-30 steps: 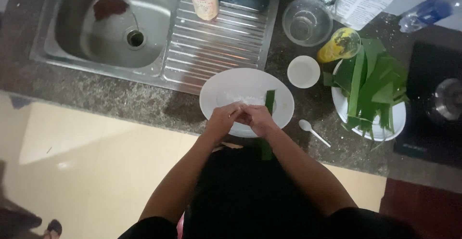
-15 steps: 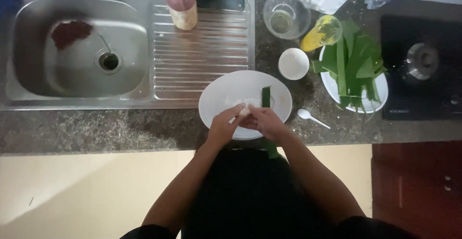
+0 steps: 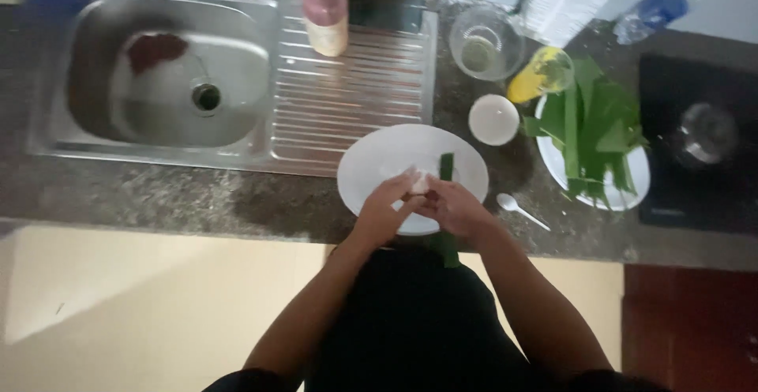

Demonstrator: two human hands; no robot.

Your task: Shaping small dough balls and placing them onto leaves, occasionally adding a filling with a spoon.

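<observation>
My left hand and my right hand meet over the near part of a white plate on the stone counter. Between the fingertips of both hands is a small white lump. A long green leaf strip lies across the plate under my right hand and hangs past the counter edge toward my body. The frame is blurred, so the exact grip of each finger is unclear.
To the right lie a white spoon, a small white bowl, and a plate of green leaves. A glass bowl, a yellow item and a bottle stand behind. A steel sink is at left, a black cooktop at right.
The view has shifted and drawn a little closer. My hands stay together over the plate with the white lump; the leaf strip remains under my right hand.
</observation>
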